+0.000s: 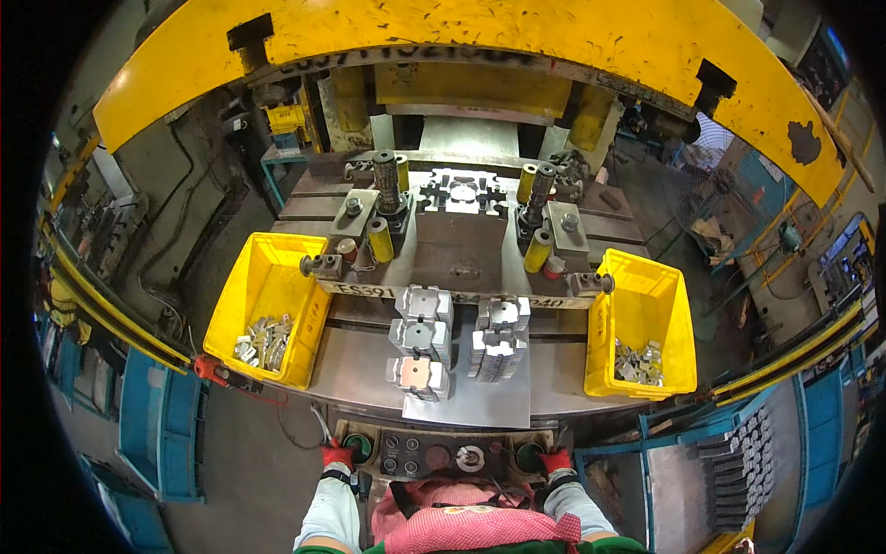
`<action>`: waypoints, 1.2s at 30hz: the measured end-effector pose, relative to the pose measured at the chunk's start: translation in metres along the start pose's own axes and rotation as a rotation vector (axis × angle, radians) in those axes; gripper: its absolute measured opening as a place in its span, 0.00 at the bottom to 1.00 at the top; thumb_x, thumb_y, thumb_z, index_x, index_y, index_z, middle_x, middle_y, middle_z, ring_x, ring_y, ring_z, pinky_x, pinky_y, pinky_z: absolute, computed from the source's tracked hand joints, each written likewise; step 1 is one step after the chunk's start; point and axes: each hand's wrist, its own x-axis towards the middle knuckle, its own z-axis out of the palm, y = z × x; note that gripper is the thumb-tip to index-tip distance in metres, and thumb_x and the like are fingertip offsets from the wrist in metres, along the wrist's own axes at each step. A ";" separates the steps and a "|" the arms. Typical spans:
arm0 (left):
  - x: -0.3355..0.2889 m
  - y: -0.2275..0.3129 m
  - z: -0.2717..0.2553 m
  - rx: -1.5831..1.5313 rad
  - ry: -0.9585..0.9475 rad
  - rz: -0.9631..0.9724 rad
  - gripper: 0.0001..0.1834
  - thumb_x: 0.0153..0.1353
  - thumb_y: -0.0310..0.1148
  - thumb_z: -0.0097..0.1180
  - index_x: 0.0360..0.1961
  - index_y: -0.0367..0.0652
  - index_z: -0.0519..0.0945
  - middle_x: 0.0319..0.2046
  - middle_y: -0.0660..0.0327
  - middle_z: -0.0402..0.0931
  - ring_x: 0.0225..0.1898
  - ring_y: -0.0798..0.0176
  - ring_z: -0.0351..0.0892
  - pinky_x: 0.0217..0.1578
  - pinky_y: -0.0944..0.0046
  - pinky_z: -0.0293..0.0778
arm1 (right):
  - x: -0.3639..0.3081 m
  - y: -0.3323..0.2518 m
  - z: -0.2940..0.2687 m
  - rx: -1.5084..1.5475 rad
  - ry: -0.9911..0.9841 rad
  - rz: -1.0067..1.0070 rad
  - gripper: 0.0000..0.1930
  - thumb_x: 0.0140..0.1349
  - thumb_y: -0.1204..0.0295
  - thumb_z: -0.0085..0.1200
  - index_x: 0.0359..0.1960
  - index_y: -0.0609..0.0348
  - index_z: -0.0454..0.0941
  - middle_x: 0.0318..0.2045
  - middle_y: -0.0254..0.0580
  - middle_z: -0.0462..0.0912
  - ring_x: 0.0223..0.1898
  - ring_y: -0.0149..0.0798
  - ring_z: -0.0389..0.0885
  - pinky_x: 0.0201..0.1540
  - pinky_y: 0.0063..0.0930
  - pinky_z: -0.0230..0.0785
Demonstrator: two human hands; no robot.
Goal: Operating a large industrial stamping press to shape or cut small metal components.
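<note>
Both hands wear red gloves and are at opposite ends of the button panel. My left hand is closed around a thin pale metal tool that sticks up from it, beside a round green button. My right hand, fingers stretched out, lies against the right-hand green button. Beyond the panel, stacks of stamped metal plates stand on a sheet-metal surface, with darker-edged stacks to their right. A patterned metal piece lies in the press die.
Yellow bins with small metal pieces, one left and one right, flank the die. A yellow press beam spans overhead. Posts rise from the die. At lower right, a blue-framed rack holds rows of metal parts.
</note>
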 end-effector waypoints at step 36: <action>-0.055 0.004 -0.106 -0.929 0.403 0.297 0.16 0.53 0.48 0.50 0.23 0.45 0.72 0.12 0.69 0.60 0.10 0.73 0.54 0.10 0.70 0.52 | -0.011 0.006 -0.109 0.874 0.415 0.242 0.19 0.51 0.59 0.50 0.36 0.63 0.66 0.34 0.48 0.72 0.28 0.39 0.70 0.25 0.32 0.63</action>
